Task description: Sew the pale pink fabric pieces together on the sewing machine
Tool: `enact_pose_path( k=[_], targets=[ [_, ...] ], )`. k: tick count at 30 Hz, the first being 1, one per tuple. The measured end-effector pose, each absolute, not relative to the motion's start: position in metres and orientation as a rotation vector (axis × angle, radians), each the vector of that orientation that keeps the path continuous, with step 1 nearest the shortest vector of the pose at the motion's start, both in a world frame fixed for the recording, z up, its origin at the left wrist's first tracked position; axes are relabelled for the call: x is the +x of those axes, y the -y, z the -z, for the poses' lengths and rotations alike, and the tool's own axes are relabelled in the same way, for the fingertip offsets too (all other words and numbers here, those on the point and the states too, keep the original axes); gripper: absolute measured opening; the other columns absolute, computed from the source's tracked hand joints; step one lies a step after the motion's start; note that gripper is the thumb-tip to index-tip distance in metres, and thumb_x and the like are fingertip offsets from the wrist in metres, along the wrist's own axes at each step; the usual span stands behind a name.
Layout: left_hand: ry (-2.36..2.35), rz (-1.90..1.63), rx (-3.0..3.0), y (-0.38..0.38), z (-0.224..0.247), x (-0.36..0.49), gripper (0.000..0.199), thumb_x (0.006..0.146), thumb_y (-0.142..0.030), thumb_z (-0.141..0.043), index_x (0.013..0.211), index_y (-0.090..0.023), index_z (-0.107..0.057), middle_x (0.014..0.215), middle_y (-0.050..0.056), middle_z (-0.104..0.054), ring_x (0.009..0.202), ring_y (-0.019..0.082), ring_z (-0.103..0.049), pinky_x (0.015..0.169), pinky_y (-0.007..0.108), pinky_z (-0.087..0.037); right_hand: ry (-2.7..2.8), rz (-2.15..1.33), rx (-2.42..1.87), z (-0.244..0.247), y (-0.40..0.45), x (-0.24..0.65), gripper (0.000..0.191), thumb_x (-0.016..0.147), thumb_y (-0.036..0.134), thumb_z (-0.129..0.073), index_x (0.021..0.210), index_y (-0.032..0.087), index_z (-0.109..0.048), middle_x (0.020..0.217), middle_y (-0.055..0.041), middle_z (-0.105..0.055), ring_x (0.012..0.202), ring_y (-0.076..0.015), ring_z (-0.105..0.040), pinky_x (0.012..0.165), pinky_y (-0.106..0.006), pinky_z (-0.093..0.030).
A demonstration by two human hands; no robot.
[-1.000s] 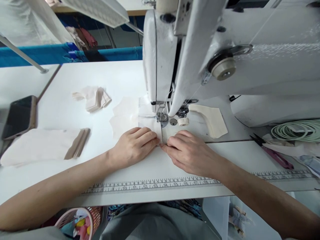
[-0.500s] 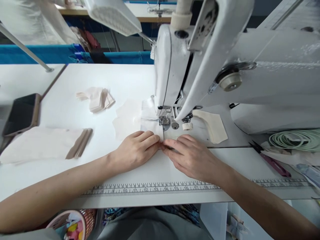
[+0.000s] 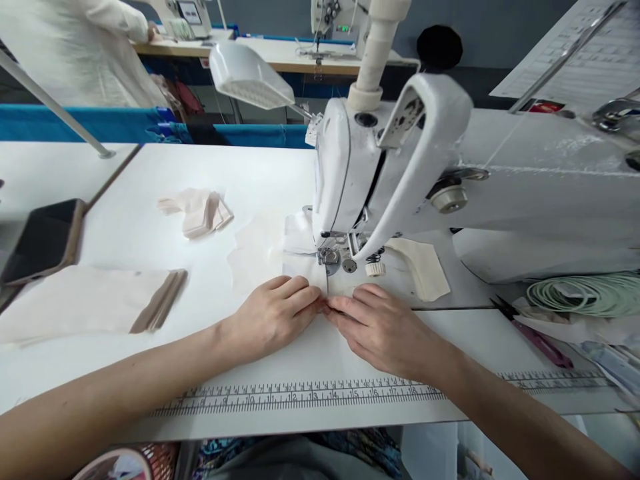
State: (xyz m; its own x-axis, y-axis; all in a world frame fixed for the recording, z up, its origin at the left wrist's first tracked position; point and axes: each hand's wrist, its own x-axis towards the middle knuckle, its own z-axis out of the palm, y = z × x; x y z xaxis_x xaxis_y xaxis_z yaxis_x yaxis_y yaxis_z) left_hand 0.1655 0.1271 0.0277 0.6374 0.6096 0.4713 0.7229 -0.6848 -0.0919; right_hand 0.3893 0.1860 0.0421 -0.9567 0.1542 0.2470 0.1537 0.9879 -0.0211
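A white fabric piece [image 3: 306,267] lies flat at the sewing machine [image 3: 345,167], its right edge running up to the presser foot [image 3: 329,257]. My left hand [image 3: 280,313] pinches the near end of that edge, with the wrist resting on the table. Close against it, my right hand [image 3: 375,323] pinches the same edge from the right, fingertips nearly touching the left ones. What lies right under the fingertips is hidden. A paler scalloped-edged piece [image 3: 255,257] spreads out left of the foot. Right of the needle area lies a cream curved cloth piece [image 3: 425,270].
At left are a stack of long fabric pieces [image 3: 90,300], a small folded pile [image 3: 200,212] and a phone [image 3: 43,240]. Scissors [image 3: 543,343] and a green cord coil [image 3: 585,293] lie at right. A ruler strip [image 3: 300,397] runs along the front edge. Another person [image 3: 95,53] stands behind.
The camera view has tilted up, so everything sits lower in the picture and more of the background shows. Both hands keep their pinch at the fabric edge.
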Motion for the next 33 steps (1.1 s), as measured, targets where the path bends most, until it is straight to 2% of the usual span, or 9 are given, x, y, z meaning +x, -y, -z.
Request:
enact_pose_path(
  k=[21,33],
  targets=[
    [1.132,0.586,-2.555,-0.138,-0.025,0.162,0.014,0.095,-0.013,-0.053,0.095,-0.011,-0.066,0.100,0.007,-0.070,0.087,0.019,-0.062,0.071,0.032,-0.052,2.865,-0.045,-0.315,-0.039,-0.193,0.384,0.030,0.095,0.009,-0.046,0.120,0.010,-0.063,0.119,-0.0102,-0.063,0.094,-0.0229,-0.057,0.088,-0.040,-0.047],
    [1.191,0.574,-2.508,-0.151,-0.021,0.155,0.017,0.096,-0.013,-0.050,0.104,-0.012,-0.065,0.105,0.007,-0.069,0.093,0.019,-0.061,0.076,0.032,-0.051,2.869,0.019,-0.375,-0.037,-0.206,0.377,0.030,0.094,0.010,-0.047,0.121,0.010,-0.061,0.125,-0.0116,-0.061,0.104,-0.0223,-0.059,0.084,-0.037,-0.048]
  ],
)
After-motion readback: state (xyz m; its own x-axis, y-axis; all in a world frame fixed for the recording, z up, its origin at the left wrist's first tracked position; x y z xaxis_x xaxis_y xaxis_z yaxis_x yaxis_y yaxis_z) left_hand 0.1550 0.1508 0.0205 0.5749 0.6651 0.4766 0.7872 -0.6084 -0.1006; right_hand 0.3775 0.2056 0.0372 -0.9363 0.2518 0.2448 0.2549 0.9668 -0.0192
